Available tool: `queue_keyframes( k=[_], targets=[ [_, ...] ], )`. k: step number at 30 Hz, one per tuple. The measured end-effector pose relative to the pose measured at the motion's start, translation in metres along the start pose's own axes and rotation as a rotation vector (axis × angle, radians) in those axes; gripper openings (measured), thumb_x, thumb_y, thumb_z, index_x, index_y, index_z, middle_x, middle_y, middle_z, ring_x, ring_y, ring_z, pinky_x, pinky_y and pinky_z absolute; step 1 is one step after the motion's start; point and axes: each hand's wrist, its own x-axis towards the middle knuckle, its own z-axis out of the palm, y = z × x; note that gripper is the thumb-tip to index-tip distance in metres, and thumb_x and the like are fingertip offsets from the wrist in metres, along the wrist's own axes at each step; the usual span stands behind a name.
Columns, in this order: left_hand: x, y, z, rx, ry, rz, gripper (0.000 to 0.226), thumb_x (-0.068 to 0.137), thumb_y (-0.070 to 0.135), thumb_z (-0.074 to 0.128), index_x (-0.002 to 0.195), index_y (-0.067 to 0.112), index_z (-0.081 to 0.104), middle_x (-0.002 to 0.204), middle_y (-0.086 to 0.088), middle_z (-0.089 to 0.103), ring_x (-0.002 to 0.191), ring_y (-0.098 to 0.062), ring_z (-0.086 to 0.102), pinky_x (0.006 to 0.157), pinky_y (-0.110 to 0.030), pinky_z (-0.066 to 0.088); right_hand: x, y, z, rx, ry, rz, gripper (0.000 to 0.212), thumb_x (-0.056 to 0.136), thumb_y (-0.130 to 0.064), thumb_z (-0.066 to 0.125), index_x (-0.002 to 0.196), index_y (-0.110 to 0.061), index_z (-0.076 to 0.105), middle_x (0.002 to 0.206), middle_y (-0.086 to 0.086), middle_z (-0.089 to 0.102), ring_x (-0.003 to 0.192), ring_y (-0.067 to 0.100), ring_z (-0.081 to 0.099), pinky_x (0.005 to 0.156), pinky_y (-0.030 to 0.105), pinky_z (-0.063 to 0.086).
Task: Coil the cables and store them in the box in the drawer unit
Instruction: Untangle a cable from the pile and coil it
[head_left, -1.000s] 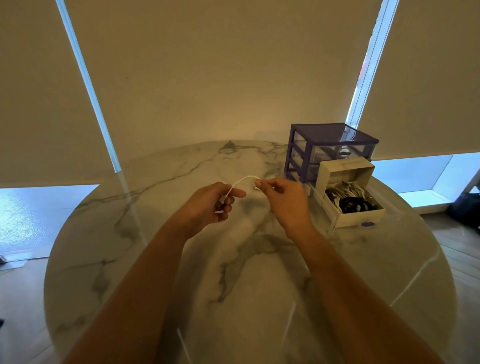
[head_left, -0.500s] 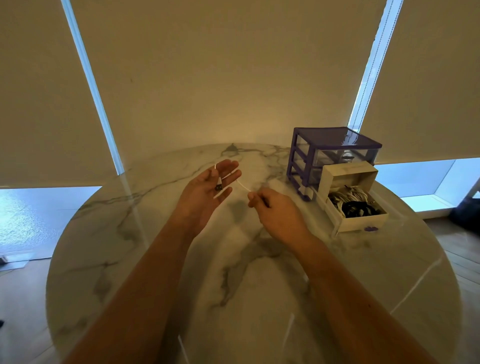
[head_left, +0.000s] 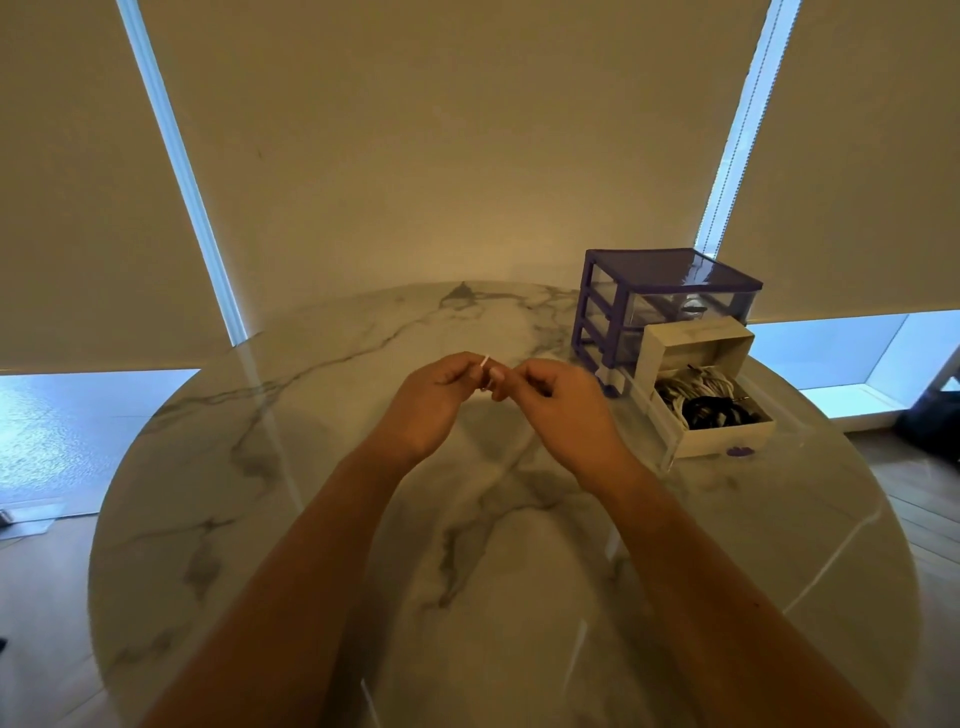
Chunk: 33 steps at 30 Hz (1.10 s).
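Round marble table (head_left: 260, 519) fills the view. At 2 o'clock on it, purple drawer unit (head_left: 660, 301), its lowest clear drawer (head_left: 655, 415) pulled out. White box (head_left: 696, 364) sits in that drawer, lid up, holding coiled white and black cables (head_left: 701, 400). Centre, above the tabletop: left hand (head_left: 426, 405) and right hand (head_left: 556, 410) close together, fingertips pinched on a thin white cable (head_left: 485, 364). Only a short piece shows between them; the rest is hidden in the curled fingers.

Marble table (head_left: 322, 519) under drawer unit (head_left: 670, 296)
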Motion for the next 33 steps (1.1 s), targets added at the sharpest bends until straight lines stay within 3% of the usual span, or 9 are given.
queue_keyframes(
  k=[4, 7, 13, 18, 24, 27, 29, 31, 33],
  targets=[
    [-0.001, 0.002, 0.001, 0.048, -0.026, -0.002, 0.030, 0.099, 0.020, 0.044, 0.081, 0.029, 0.067, 0.083, 0.005, 0.066, 0.087, -0.011, 0.061, 0.085, -0.027, 0.043, 0.001, 0.000, 0.000, 0.021, 0.031, -0.004, 0.025, 0.090, -0.041, 0.060, 0.083, -0.020, 0.071, 0.077, -0.008, 0.065, 0.068, 0.004, 0.054, 0.064, 0.022, 0.042],
    [0.000, 0.007, 0.000, 0.031, 0.032, -0.056, 0.037, 0.098, 0.007, 0.039, 0.068, 0.018, 0.058, 0.073, 0.000, 0.058, 0.074, -0.011, 0.055, 0.080, -0.025, 0.043, 0.001, 0.001, -0.002, 0.071, -0.029, 0.011, 0.001, 0.086, -0.021, 0.065, 0.087, -0.022, 0.065, 0.080, -0.009, 0.061, 0.072, 0.003, 0.053, 0.064, 0.012, 0.039],
    [0.001, 0.012, -0.013, -0.607, 0.104, -0.406, 0.031, 0.094, 0.017, 0.037, 0.064, 0.014, 0.044, 0.062, -0.003, 0.038, 0.059, -0.015, 0.053, 0.079, -0.031, 0.045, 0.001, 0.005, 0.002, -0.140, -0.100, -0.032, 0.026, 0.081, -0.007, 0.063, 0.101, -0.024, 0.066, 0.088, -0.007, 0.051, 0.079, 0.004, 0.048, 0.068, 0.014, 0.037],
    [-0.001, 0.012, -0.018, -0.896, 0.045, -0.535, 0.030, 0.095, 0.020, 0.037, 0.066, 0.018, 0.041, 0.058, 0.001, 0.048, 0.066, -0.015, 0.057, 0.086, -0.035, 0.042, 0.000, 0.009, 0.005, -0.312, -0.153, 0.006, 0.008, 0.086, -0.028, 0.061, 0.083, -0.030, 0.067, 0.090, -0.010, 0.055, 0.085, 0.007, 0.050, 0.086, 0.036, 0.030],
    [-0.002, 0.014, -0.018, -0.878, 0.044, -0.533, 0.031, 0.097, 0.020, 0.039, 0.066, 0.017, 0.045, 0.051, 0.002, 0.038, 0.063, -0.015, 0.053, 0.082, -0.032, 0.043, 0.003, 0.010, 0.008, -0.309, -0.020, -0.012, 0.022, 0.098, -0.038, 0.047, 0.083, -0.035, 0.063, 0.075, -0.014, 0.063, 0.096, 0.006, 0.049, 0.077, 0.030, 0.013],
    [-0.004, 0.016, -0.016, -0.812, -0.053, -0.507, 0.028, 0.100, 0.024, 0.042, 0.077, 0.015, 0.054, 0.052, 0.004, 0.034, 0.060, -0.013, 0.050, 0.080, -0.030, 0.042, 0.006, 0.013, 0.005, -0.086, 0.123, 0.009, 0.019, 0.098, -0.036, 0.047, 0.087, -0.033, 0.062, 0.068, -0.012, 0.061, 0.081, 0.011, 0.059, 0.094, 0.036, 0.032],
    [-0.005, 0.019, -0.013, -0.735, -0.124, -0.460, 0.027, 0.101, 0.025, 0.041, 0.086, 0.013, 0.061, 0.055, 0.005, 0.035, 0.061, -0.011, 0.050, 0.080, -0.029, 0.042, 0.006, 0.013, 0.002, 0.003, 0.198, 0.019, 0.020, 0.097, -0.038, 0.049, 0.090, -0.029, 0.065, 0.074, -0.008, 0.064, 0.072, 0.010, 0.059, 0.079, 0.037, 0.049],
    [-0.005, 0.022, -0.012, -0.739, -0.140, -0.425, 0.029, 0.101, 0.026, 0.041, 0.092, 0.012, 0.065, 0.055, 0.005, 0.035, 0.061, -0.009, 0.051, 0.080, -0.028, 0.042, 0.006, 0.014, 0.001, -0.040, 0.197, 0.037, 0.025, 0.096, -0.042, 0.048, 0.091, -0.027, 0.068, 0.080, -0.004, 0.066, 0.068, 0.007, 0.058, 0.065, 0.028, 0.046],
    [-0.005, 0.023, -0.014, -0.849, -0.109, -0.417, 0.028, 0.100, 0.026, 0.042, 0.092, 0.013, 0.065, 0.054, 0.006, 0.039, 0.061, -0.009, 0.052, 0.081, -0.028, 0.041, 0.007, 0.018, 0.001, -0.131, 0.124, 0.076, 0.033, 0.094, -0.052, 0.046, 0.087, -0.029, 0.069, 0.082, -0.005, 0.066, 0.071, 0.010, 0.059, 0.065, 0.031, 0.048]
  ],
)
